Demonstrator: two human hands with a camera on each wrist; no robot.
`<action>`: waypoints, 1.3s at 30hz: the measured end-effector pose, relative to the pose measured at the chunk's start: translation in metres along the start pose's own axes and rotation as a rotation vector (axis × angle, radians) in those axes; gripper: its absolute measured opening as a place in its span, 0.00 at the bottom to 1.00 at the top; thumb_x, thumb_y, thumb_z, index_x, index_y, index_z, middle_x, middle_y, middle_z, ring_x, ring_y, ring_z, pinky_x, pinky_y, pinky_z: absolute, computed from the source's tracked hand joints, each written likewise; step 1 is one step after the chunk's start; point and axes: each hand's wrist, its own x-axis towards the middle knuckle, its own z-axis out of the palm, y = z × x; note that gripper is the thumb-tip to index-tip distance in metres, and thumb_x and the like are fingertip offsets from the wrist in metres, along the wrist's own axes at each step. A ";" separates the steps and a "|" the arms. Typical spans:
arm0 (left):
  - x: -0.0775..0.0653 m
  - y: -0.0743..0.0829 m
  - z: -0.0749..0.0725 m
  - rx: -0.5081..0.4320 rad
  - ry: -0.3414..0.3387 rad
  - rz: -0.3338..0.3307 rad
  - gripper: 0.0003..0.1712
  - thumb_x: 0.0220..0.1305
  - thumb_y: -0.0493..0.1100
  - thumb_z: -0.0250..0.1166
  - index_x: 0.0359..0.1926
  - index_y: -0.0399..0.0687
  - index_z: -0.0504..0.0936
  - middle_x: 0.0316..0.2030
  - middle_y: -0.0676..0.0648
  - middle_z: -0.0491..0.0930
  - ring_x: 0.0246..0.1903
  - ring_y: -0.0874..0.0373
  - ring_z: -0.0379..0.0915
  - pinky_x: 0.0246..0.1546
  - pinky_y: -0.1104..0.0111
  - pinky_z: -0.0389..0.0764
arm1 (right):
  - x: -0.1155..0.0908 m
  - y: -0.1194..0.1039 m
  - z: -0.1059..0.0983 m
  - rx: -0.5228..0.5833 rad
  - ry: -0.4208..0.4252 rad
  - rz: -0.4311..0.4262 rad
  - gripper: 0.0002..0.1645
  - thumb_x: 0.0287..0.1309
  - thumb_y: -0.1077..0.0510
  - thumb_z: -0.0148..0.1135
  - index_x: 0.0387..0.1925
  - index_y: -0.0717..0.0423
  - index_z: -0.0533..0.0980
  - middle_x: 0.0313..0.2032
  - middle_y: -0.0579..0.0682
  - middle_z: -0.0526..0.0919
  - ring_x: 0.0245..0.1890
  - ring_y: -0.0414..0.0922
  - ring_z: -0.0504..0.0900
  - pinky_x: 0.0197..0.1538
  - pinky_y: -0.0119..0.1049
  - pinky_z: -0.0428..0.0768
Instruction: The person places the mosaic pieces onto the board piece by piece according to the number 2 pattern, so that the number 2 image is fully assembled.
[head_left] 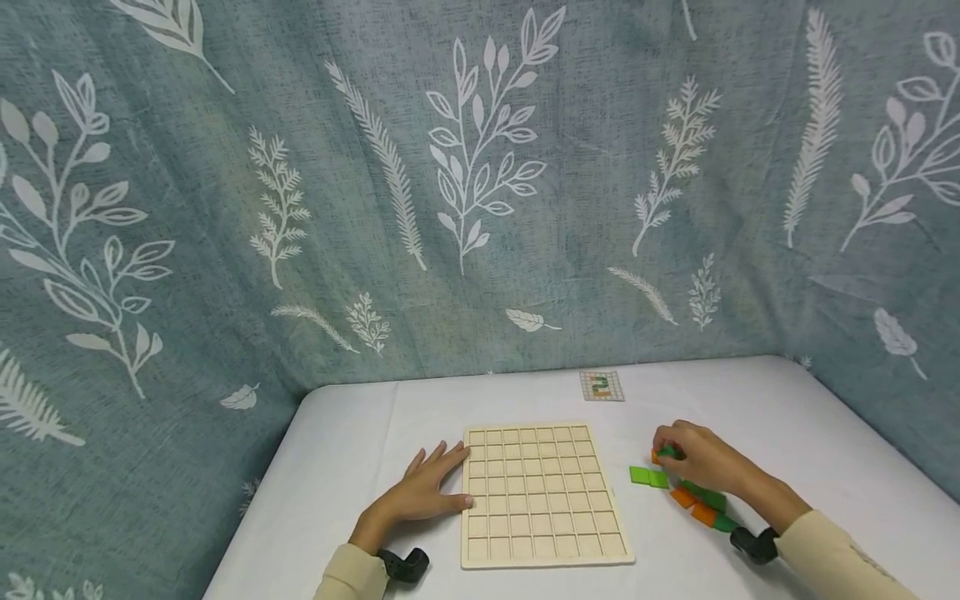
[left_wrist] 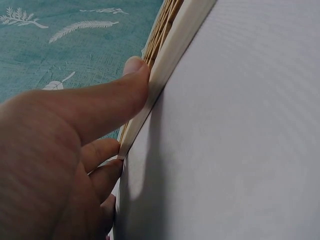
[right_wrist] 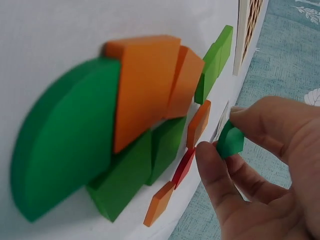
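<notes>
My right hand (head_left: pixel 705 456) pinches a small green block with a curved side (right_wrist: pixel 232 140) between thumb and fingertips, held up over the table right of the board. Under and beside that hand lie light green square blocks (head_left: pixel 641 475), orange blocks (head_left: pixel 703 513), dark green square blocks (right_wrist: pixel 167 149), a larger green quarter-round block (right_wrist: pixel 67 135) and a red block (right_wrist: pixel 184 168). My left hand (head_left: pixel 426 490) rests at the left edge of a pale wooden grid board (head_left: pixel 540 500), fingers spread. Its thumb (left_wrist: pixel 120 97) touches the board's side, with the other fingertips farther along that edge.
A small card (head_left: pixel 602 387) printed with a grid and a coloured pattern lies behind the board. White cloth covers the table (head_left: pixel 345 450). A blue-green curtain (head_left: pixel 480 317) with white leaf prints hangs along the back and sides.
</notes>
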 end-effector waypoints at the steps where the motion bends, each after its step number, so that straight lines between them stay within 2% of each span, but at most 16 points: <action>1: 0.000 0.000 0.000 -0.003 0.002 0.002 0.51 0.60 0.64 0.67 0.76 0.47 0.60 0.77 0.44 0.55 0.79 0.40 0.39 0.77 0.41 0.32 | 0.000 0.000 0.001 -0.002 0.000 -0.009 0.07 0.57 0.63 0.69 0.35 0.48 0.79 0.32 0.41 0.77 0.29 0.34 0.69 0.30 0.29 0.72; 6: 0.001 -0.001 0.001 0.003 0.003 0.001 0.51 0.60 0.65 0.67 0.76 0.47 0.60 0.77 0.44 0.55 0.79 0.40 0.40 0.77 0.41 0.33 | 0.004 0.000 0.003 0.012 -0.004 -0.040 0.07 0.59 0.64 0.68 0.37 0.51 0.80 0.36 0.43 0.82 0.34 0.33 0.76 0.34 0.30 0.79; 9: 0.001 -0.001 0.001 0.006 0.007 -0.001 0.51 0.60 0.65 0.67 0.76 0.47 0.60 0.77 0.44 0.55 0.79 0.41 0.40 0.77 0.41 0.33 | 0.007 -0.002 0.003 0.090 -0.002 -0.042 0.08 0.61 0.65 0.65 0.43 0.58 0.80 0.37 0.47 0.85 0.30 0.34 0.79 0.29 0.31 0.81; 15: 0.001 -0.001 0.001 0.011 0.006 0.006 0.51 0.60 0.65 0.67 0.76 0.47 0.60 0.78 0.44 0.55 0.79 0.41 0.40 0.77 0.41 0.34 | 0.010 -0.005 0.002 0.210 0.007 -0.033 0.12 0.65 0.64 0.62 0.49 0.62 0.80 0.32 0.48 0.84 0.26 0.34 0.77 0.25 0.29 0.78; 19: 0.001 -0.001 0.001 0.008 0.002 -0.005 0.51 0.60 0.65 0.67 0.77 0.48 0.59 0.78 0.45 0.54 0.79 0.42 0.39 0.78 0.42 0.33 | 0.014 -0.007 0.004 0.308 -0.009 -0.017 0.17 0.69 0.62 0.58 0.57 0.65 0.78 0.29 0.51 0.82 0.23 0.38 0.76 0.24 0.30 0.77; 22: 0.000 0.000 0.001 0.008 0.007 -0.008 0.51 0.60 0.64 0.67 0.76 0.47 0.60 0.78 0.44 0.55 0.79 0.41 0.40 0.77 0.41 0.33 | 0.018 -0.009 0.007 0.437 -0.026 0.008 0.22 0.69 0.60 0.59 0.59 0.68 0.75 0.32 0.56 0.83 0.26 0.41 0.80 0.28 0.32 0.83; 27: 0.000 0.000 0.001 0.009 0.009 -0.008 0.51 0.60 0.64 0.67 0.76 0.47 0.60 0.77 0.44 0.55 0.79 0.41 0.40 0.77 0.41 0.34 | 0.021 -0.013 0.014 0.635 -0.027 0.060 0.23 0.67 0.58 0.63 0.55 0.73 0.75 0.41 0.66 0.84 0.34 0.46 0.87 0.38 0.36 0.88; 30: 0.000 0.001 0.002 0.006 0.007 -0.009 0.51 0.59 0.65 0.67 0.76 0.48 0.60 0.78 0.45 0.55 0.79 0.41 0.40 0.77 0.41 0.34 | 0.022 -0.017 0.017 0.679 -0.009 0.074 0.24 0.67 0.56 0.62 0.56 0.72 0.77 0.45 0.70 0.84 0.35 0.48 0.88 0.40 0.37 0.89; 35: 0.000 0.000 0.001 0.009 0.013 -0.002 0.51 0.60 0.65 0.67 0.76 0.48 0.60 0.77 0.45 0.55 0.79 0.41 0.40 0.77 0.41 0.34 | 0.029 -0.026 0.022 0.740 0.004 0.085 0.27 0.71 0.56 0.58 0.62 0.73 0.72 0.52 0.71 0.80 0.40 0.50 0.89 0.45 0.39 0.88; 39: 0.000 0.000 0.000 0.011 0.013 0.003 0.51 0.60 0.64 0.67 0.76 0.48 0.60 0.77 0.44 0.55 0.79 0.40 0.40 0.77 0.41 0.34 | 0.038 -0.034 0.029 0.718 0.019 0.059 0.25 0.73 0.59 0.54 0.64 0.73 0.69 0.49 0.69 0.80 0.41 0.52 0.88 0.46 0.38 0.87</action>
